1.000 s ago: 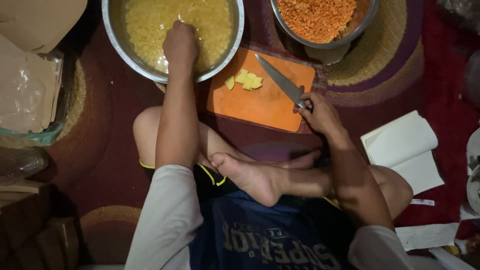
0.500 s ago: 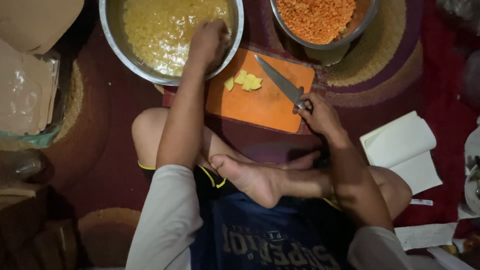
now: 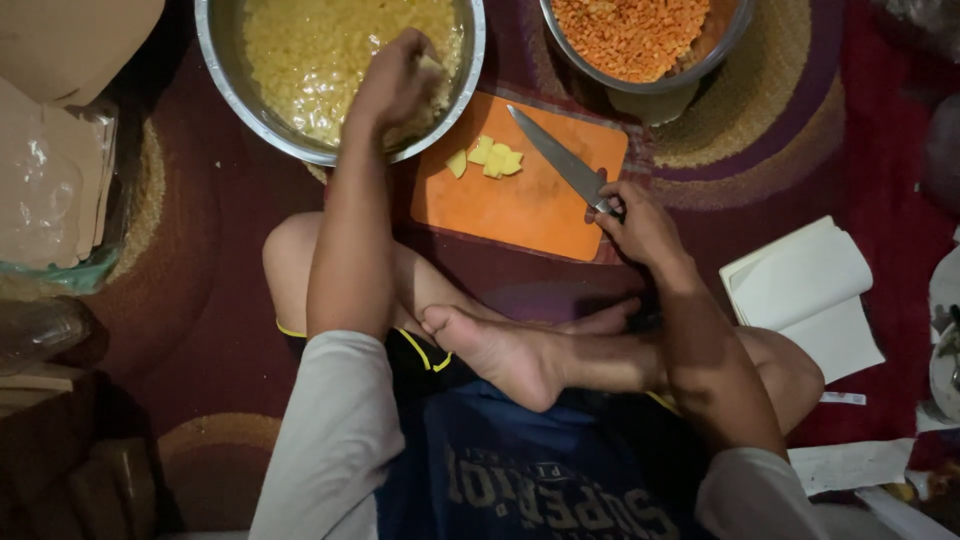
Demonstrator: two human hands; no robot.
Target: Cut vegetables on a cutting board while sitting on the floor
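Left hand (image 3: 395, 85) has slid right in the bowl (image 3: 225, 75), now bunched over yellow bits; your right hand (image 3: 640, 225) stays gripping the knife (image 3: 560, 160).

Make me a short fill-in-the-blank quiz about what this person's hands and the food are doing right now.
1. The right hand holds a ____ by its handle.
2. The left hand reaches into the steel bowl of ____ diced food.
3. A few yellow pieces lie on the ____ cutting board.
4. The other bowl holds ____ diced food.

Missing words: knife; yellow; orange; orange
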